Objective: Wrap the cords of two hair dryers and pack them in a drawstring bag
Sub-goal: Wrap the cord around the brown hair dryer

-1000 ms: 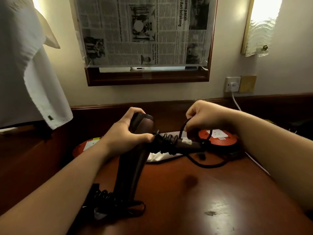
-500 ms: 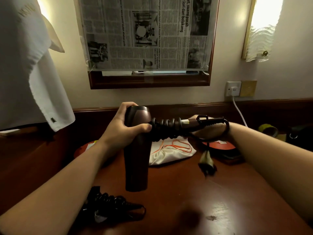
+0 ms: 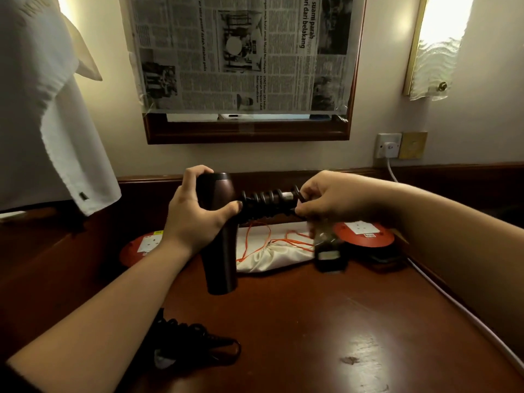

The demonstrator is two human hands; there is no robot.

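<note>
A brown dryer (image 3: 218, 228) is gripped by the left hand (image 3: 195, 214) above the bag (image 3: 272, 256). Its coiled cord (image 3: 266, 204), wrapped round the handle, is pinched by the right hand (image 3: 326, 198).

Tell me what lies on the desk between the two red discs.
In the head view, the white drawstring bag with its orange cord lies between the left red disc and the right one. The held hair dryer and the dangling plug hang in front.

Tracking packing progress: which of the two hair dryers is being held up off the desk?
The brown hair dryer, gripped by the left hand; the black one lies on the desk by the left forearm.
</note>
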